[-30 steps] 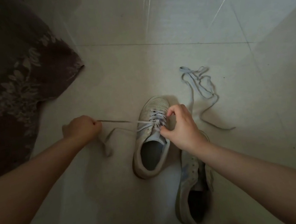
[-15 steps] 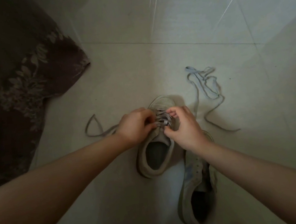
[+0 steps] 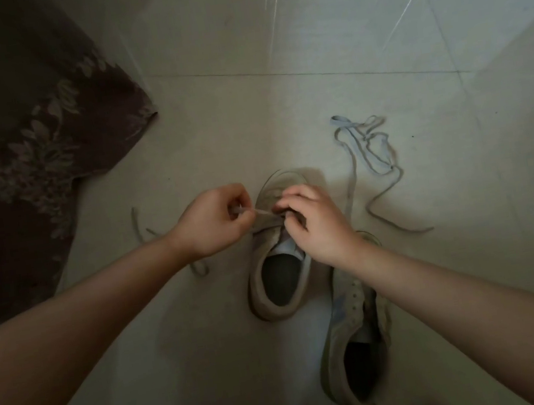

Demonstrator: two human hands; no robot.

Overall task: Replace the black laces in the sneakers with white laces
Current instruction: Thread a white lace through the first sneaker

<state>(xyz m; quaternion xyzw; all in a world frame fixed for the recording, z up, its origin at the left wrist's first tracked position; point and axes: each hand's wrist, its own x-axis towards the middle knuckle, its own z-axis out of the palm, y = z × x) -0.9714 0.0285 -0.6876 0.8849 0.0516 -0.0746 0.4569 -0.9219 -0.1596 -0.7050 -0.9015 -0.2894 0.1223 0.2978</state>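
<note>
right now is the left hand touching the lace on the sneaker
Touching. The head view shows the left hand pinching the lace where it leaves the far sneaker.

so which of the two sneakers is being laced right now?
The farther sneaker, under both hands: left hand pinches its lace, right hand at the eyelets. The nearer sneaker lies untouched.

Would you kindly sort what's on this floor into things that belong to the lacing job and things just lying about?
Belongs to the job:
- sneaker being laced
- lace end pinched by the left hand
- right hand at the eyelets
- second sneaker, no lace visible
- loose lace on the floor

Lying about:
- dark floral cloth
</note>
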